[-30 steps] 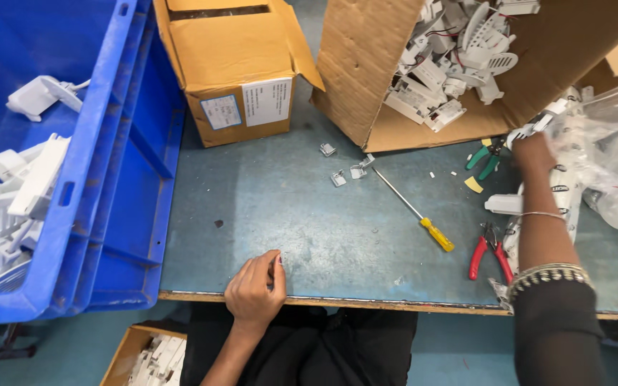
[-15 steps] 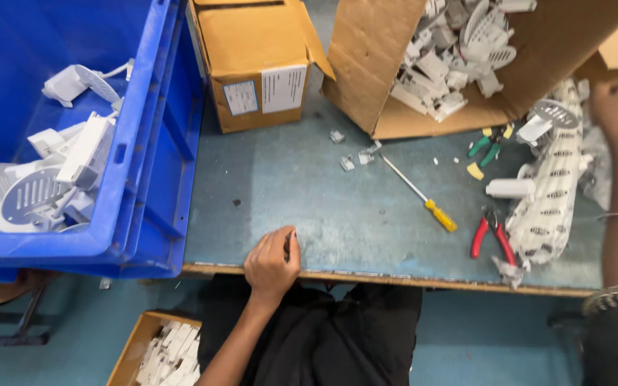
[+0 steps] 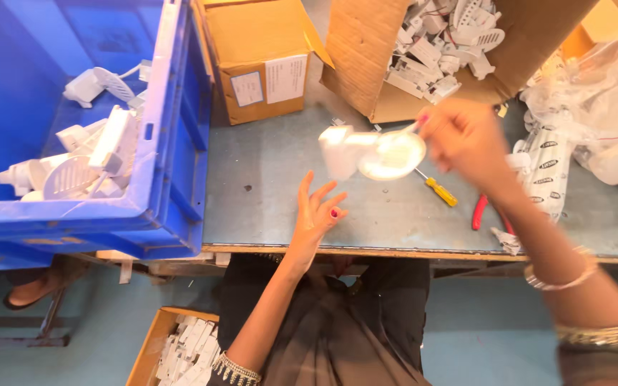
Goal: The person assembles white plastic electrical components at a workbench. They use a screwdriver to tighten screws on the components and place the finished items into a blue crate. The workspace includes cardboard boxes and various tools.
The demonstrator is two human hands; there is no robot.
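Observation:
My right hand [image 3: 466,139] is raised over the grey-green table [image 3: 266,207] and grips a white plastic part [image 3: 373,151] with a round head and a blocky end; the part is blurred. My left hand [image 3: 316,211] is lifted just above the table near its front edge, fingers spread, palm toward the part and holding nothing. The part hangs a little above and to the right of the left hand.
A big blue crate [image 3: 173,143] with white plastic parts stands at the left. Two cardboard boxes [image 3: 255,57] [image 3: 366,50] sit at the back, the right one tipped and full of white parts. A yellow-handled screwdriver [image 3: 439,191], red pliers [image 3: 479,212] and plastic bags [image 3: 595,93] lie at the right.
My right hand has come in from the bags at the right, now carrying the white part over the table's middle. My left hand has lifted off the table and opened.

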